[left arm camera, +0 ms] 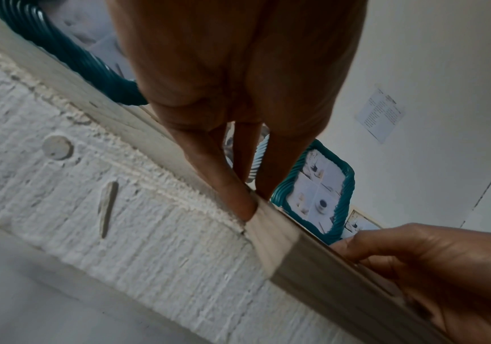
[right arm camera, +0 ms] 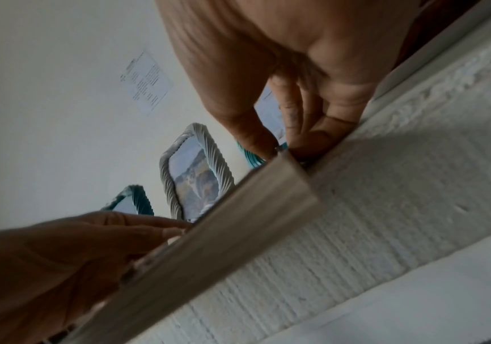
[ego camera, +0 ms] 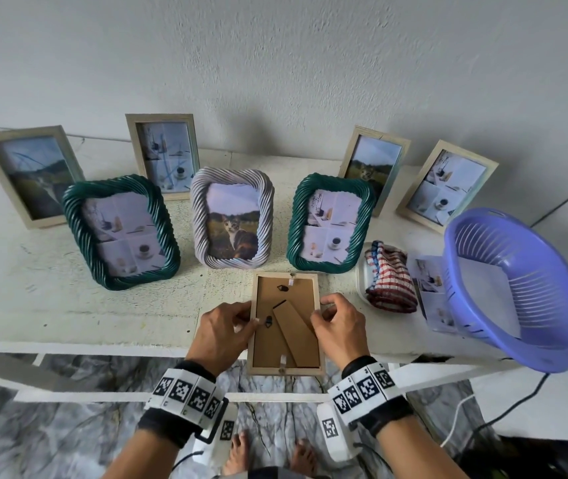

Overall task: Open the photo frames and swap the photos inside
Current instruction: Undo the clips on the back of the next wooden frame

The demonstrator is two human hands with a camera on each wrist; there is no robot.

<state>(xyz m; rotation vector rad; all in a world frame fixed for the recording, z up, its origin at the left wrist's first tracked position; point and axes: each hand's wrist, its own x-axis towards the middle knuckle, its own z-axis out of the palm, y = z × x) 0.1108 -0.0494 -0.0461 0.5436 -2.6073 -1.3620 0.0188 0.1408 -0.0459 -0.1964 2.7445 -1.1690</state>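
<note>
Overhead, from the head view, both forearms reach forward with marker bands at the wrists, and the wooden frame lies face down at the near edge of the white surface, its brown backing and folded stand facing up, its near end jutting past the edge. The left hand curls over the frame's left rail, fingertips on a small black clip; the right hand curls over the right rail, thumb and fingers pinching at the backing's edge. Seven more frames stand behind: four pale wooden ones at the back, and in front two green twisted frames flanking one white twisted frame with a cat photo. Right of the hands lie one striped cloth, one loose photo and one purple basket. Next, the left wrist view shows the left hand with fingers pointing down onto the frame's rail, the right hand gripping farther along. Lastly, the right wrist view shows the right hand pinching at the rail's far corner, fingers bent, and the left hand holding the near side of the frame.
</note>
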